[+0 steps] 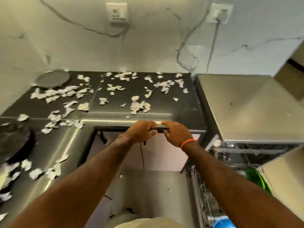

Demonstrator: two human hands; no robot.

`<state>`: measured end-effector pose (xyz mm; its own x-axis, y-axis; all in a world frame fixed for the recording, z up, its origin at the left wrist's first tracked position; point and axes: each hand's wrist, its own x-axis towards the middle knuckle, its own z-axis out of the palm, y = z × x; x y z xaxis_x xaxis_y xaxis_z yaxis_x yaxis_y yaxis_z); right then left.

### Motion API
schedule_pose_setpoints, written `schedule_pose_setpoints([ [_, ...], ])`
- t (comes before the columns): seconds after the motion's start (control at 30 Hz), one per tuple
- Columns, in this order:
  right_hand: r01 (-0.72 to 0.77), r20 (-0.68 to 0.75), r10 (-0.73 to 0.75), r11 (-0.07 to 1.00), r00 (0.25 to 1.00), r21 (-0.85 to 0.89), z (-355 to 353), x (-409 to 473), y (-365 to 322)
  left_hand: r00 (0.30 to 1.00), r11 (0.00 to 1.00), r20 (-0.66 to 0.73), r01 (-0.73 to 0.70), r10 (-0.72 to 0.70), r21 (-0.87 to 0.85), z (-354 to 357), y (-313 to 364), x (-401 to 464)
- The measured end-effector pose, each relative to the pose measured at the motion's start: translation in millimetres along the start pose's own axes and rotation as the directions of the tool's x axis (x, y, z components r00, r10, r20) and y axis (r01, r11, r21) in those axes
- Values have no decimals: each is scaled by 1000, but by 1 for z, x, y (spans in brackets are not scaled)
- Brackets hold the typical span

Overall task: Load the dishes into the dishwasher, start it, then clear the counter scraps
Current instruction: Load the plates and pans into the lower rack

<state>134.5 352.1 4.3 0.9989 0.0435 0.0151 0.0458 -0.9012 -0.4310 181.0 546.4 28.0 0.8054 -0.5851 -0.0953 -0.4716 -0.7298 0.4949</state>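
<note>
Torn white paper scraps (pixel 139 105) lie scattered over the steel counter (pixel 181 104), with more along its left wing. My left hand (pixel 141 131) and my right hand (pixel 176 134) meet at the counter's front edge. Between them they pinch a small dark flat bar (pixel 158 129), one hand at each end. A thin dark rod (pixel 142 155) runs down below the hands; I cannot tell if it belongs to the bar. At the right stands the steel dishwasher (pixel 238 104). Its wire rack (pixel 207 203) shows at the lower right, holding a green dish (pixel 256 180) and a blue dish (pixel 223 225).
A round metal plate (pixel 52 79) sits at the counter's back left corner. A black round object (pixel 14 140) rests on the left wing. Cables hang from wall sockets (pixel 116 11) behind the counter. An open gap with floor (pixel 148 186) lies under the counter in front of me.
</note>
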Motion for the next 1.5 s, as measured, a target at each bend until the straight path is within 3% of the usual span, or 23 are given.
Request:
schedule_pose_setpoints([
  [0.17, 204, 68, -201, 978, 977, -42, 26, 59, -91, 974, 986, -164, 164, -159, 20, -55, -82, -44],
  [0.33, 304, 119, -295, 951, 948, -59, 58, 112, -175, 923, 959, -274, 284, -270, 13, -98, -164, -77],
  [0.67, 464, 186, -447, 884, 875, -58, 114, 194, -287, 866, 917, -320, 397, -384, -27, -157, -278, -107],
  [0.87, 517, 239, -490, 854, 838, -62, 147, 273, -327, 826, 888, -339, 455, -451, -74, -190, -346, -86],
  [1.2, 613, 249, -578, 785, 777, -90, 198, 485, -398, 712, 779, -335, 614, -617, -129, -250, -500, -10],
  [1.4, 636, 267, -589, 758, 763, -144, 245, 606, -432, 638, 732, -406, 670, -654, -126, -279, -592, 44],
  [1.5, 684, 321, -620, 714, 716, -149, 272, 646, -439, 629, 720, -418, 688, -655, -93, -287, -624, 63],
])
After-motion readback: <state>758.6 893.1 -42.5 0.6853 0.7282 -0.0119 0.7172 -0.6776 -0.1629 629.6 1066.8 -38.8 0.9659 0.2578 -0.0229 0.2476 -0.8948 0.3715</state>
